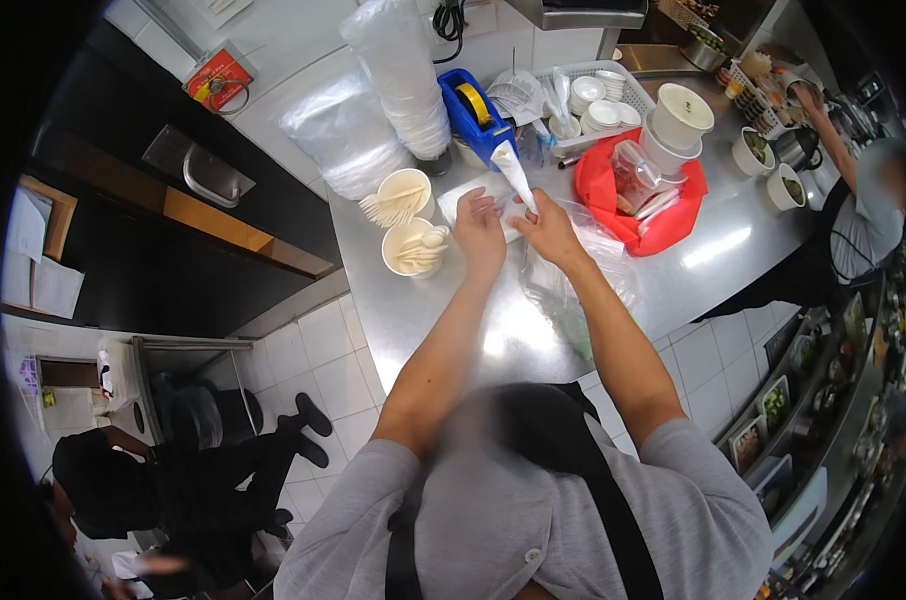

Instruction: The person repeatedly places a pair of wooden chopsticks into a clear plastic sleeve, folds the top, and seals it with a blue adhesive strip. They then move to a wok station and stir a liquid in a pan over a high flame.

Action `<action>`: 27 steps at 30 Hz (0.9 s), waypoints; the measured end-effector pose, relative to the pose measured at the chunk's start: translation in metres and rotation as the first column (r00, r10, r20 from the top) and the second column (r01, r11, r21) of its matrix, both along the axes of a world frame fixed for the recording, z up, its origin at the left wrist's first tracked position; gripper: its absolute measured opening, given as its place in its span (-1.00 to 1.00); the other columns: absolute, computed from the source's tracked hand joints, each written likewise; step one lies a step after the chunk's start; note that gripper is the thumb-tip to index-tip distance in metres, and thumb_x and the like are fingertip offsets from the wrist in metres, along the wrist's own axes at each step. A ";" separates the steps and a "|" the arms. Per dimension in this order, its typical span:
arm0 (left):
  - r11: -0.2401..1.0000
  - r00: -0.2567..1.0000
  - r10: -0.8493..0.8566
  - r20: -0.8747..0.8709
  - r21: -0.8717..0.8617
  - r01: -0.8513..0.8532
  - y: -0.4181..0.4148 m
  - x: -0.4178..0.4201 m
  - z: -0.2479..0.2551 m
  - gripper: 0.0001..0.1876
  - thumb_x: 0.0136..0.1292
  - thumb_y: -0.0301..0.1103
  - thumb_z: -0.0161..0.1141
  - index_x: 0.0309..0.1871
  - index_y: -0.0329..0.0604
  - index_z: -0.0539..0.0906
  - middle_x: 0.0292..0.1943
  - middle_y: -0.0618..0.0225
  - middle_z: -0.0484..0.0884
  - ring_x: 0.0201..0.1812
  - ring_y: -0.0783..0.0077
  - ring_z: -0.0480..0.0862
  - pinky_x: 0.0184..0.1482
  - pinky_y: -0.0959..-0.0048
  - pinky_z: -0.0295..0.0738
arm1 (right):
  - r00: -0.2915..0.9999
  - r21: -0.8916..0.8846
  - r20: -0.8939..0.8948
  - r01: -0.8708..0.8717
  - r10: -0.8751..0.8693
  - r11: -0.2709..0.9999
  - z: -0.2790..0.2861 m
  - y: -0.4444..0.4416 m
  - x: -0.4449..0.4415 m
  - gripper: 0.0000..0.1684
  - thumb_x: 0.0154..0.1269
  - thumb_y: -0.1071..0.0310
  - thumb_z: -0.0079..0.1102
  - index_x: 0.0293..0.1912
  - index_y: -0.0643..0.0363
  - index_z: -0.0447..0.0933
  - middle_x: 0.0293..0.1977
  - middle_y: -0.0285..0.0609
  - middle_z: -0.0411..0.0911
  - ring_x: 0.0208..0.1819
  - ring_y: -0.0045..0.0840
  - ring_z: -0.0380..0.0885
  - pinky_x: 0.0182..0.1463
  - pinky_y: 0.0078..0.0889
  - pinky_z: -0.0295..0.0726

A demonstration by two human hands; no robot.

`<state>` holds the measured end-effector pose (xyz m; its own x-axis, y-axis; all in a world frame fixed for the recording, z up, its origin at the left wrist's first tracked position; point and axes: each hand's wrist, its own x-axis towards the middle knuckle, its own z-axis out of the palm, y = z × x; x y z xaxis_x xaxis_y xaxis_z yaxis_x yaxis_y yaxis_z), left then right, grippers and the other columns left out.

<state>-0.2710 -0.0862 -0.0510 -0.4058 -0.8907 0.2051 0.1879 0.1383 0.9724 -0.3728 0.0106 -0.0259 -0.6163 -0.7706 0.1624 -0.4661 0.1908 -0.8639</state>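
My right hand (554, 231) grips a slim white rolled packet (514, 174), possibly a paper napkin, and its upper end points toward a blue tape dispenser (469, 112) with a yellow roll. Close by on the left, my left hand (481, 234) is slightly blurred, its fingers curled and apart, with nothing visible in it. Under and beside my hands lie white sheets (464, 196) and a crumpled clear plastic bag (603, 266). To the left stand a cup of cream-coloured forks (395, 206) and a cup of spoons (421, 251).
An open red bag (595, 176) holds food containers. White lidded tubs (678, 120) stand behind it. Small white lids fill a plastic basket (637, 94). Stacked clear plastic lids or cups (400, 82) lean by the wall. Co-workers (869, 217) are at the right and lower left (108, 480).
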 end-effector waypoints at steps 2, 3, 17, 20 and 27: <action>0.982 0.997 -0.059 -0.055 0.176 0.068 0.008 -0.001 0.020 -0.56 0.39 -0.72 0.09 0.33 -0.32 0.46 0.04 0.02 0.69 0.01 0.27 0.77 0.08 0.39 0.72 | 0.999 0.083 -0.037 0.017 -0.014 0.996 0.002 0.000 0.000 -0.63 0.42 0.21 0.34 0.06 0.25 0.56 -0.24 0.05 0.71 -0.22 -0.16 0.72 -0.08 -0.15 0.63; 0.962 0.993 -0.082 -0.089 0.254 0.102 0.010 -0.001 0.027 -0.54 0.40 -0.70 0.11 0.35 -0.34 0.44 0.04 0.05 0.69 0.02 0.29 0.76 0.10 0.42 0.71 | 0.997 0.131 -0.071 0.022 -0.013 0.991 0.004 -0.002 -0.002 -0.62 0.38 0.20 0.37 0.02 0.28 0.58 -0.26 0.12 0.71 -0.20 -0.09 0.73 -0.07 -0.11 0.63; 0.776 0.670 0.055 0.740 -0.454 0.437 0.011 -0.014 -0.037 -0.62 0.44 -0.28 0.20 0.28 0.02 0.72 0.57 0.00 0.32 0.57 -0.12 0.24 0.56 -0.11 0.09 | 0.946 -0.144 0.218 0.276 -0.241 0.950 -0.009 0.007 -0.034 -0.74 0.37 0.25 0.36 -0.16 0.28 0.76 -0.45 -0.07 0.69 -0.46 -0.41 0.64 -0.31 -0.29 0.53; 0.724 0.610 0.127 0.782 -0.493 0.482 0.009 -0.009 -0.043 -0.53 0.44 -0.22 0.21 0.40 0.03 0.65 0.63 -0.08 0.22 0.62 -0.15 0.17 0.61 -0.12 0.00 | 0.740 -0.359 0.670 0.393 -0.059 0.847 0.027 0.018 -0.028 -0.89 0.38 0.38 0.36 -0.23 0.22 0.71 -0.53 -0.43 0.50 -0.57 -0.75 0.32 -0.45 -0.59 0.27; 0.933 0.922 -0.359 0.148 0.038 0.357 -0.008 -0.006 0.007 -0.29 0.64 0.03 -0.09 0.59 -0.43 0.31 0.64 0.01 0.25 0.67 0.06 0.18 0.66 0.14 0.01 | 0.650 -0.409 0.758 0.412 0.052 0.815 0.121 0.091 -0.011 -0.90 0.41 0.41 0.34 -0.24 0.22 0.63 -0.60 -0.51 0.29 -0.62 -0.77 0.16 -0.52 -0.56 0.13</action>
